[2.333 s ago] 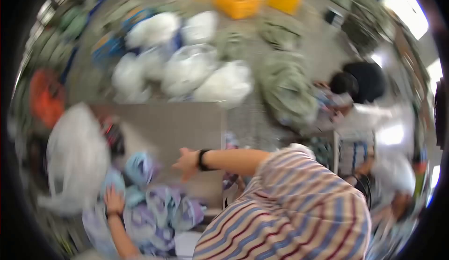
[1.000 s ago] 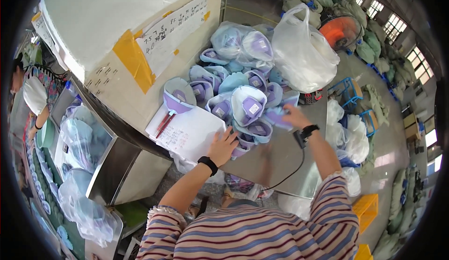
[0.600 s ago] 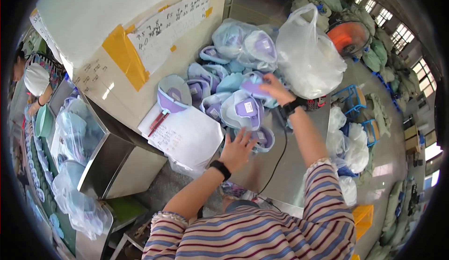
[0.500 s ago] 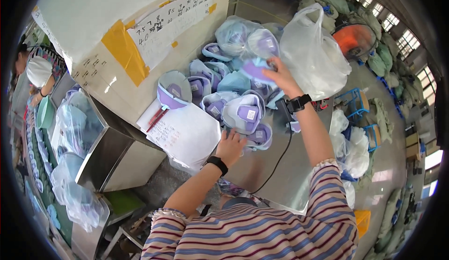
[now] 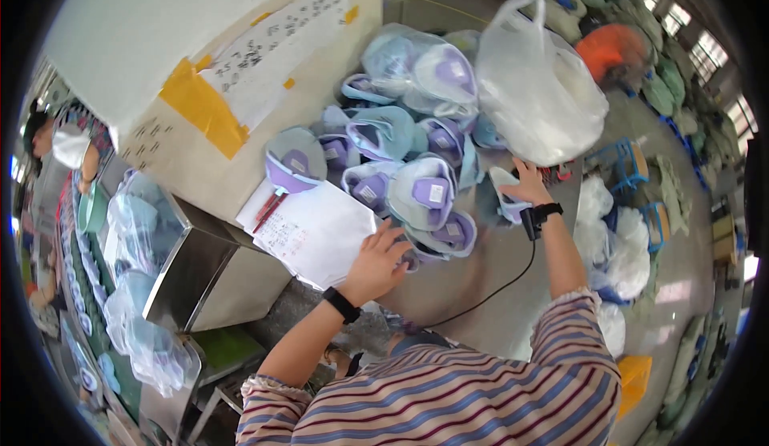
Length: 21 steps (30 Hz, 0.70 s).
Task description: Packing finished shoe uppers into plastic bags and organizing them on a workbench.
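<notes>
Several light blue and purple shoe uppers (image 5: 424, 193) with white labels lie heaped on a metal table. My right hand (image 5: 530, 183) is at the heap's right side, its fingers closed round a single pale blue and purple shoe upper (image 5: 505, 193). Over the right edge of a stack of white paper (image 5: 316, 242), my left hand (image 5: 375, 263) has its fingers spread. Its fingertips are beside the nearest uppers, and a small purple piece partly shows beside them. A grey and purple upper (image 5: 294, 161) rests at the far edge of the paper, next to red pens (image 5: 270, 212).
A big white plastic bag (image 5: 541, 93) stands behind my right hand, next to a clear bag of uppers (image 5: 420, 65). A black device (image 5: 530, 223) with a cable hangs by my right wrist. At far left, another person (image 5: 70, 145) is by a conveyor.
My right hand has let go of a purple upper over the heap and moved down to the separate one at the right. My left hand has shifted slightly left and nearer.
</notes>
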Motion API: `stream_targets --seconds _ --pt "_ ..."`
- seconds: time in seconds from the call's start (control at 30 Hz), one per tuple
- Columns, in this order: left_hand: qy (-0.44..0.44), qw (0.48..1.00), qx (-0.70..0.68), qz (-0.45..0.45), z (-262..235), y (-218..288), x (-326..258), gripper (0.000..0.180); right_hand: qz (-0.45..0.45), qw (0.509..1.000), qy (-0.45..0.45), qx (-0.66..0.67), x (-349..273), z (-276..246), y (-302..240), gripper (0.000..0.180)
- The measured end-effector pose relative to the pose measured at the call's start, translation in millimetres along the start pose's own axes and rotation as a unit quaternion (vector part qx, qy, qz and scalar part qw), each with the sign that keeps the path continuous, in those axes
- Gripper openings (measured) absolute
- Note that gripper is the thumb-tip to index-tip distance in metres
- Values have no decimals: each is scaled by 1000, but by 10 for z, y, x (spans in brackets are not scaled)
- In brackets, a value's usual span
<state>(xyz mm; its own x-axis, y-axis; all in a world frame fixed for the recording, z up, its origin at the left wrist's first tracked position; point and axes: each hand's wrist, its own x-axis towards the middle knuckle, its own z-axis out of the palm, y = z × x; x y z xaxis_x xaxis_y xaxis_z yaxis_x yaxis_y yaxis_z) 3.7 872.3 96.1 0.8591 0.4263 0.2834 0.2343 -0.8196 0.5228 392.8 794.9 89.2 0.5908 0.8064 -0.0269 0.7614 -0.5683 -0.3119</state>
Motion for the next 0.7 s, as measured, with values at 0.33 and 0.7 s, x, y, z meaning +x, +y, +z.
stream_targets --seconds 0.33,0.7 --pt "76 966 -241 58 -777 636 -145 23 24 972 54 227 -110 313 -236 39" --pt "471 604 -288 574 -2305 1713 -549 40 -430 897 -48 -90 1312 289 -2446 93"
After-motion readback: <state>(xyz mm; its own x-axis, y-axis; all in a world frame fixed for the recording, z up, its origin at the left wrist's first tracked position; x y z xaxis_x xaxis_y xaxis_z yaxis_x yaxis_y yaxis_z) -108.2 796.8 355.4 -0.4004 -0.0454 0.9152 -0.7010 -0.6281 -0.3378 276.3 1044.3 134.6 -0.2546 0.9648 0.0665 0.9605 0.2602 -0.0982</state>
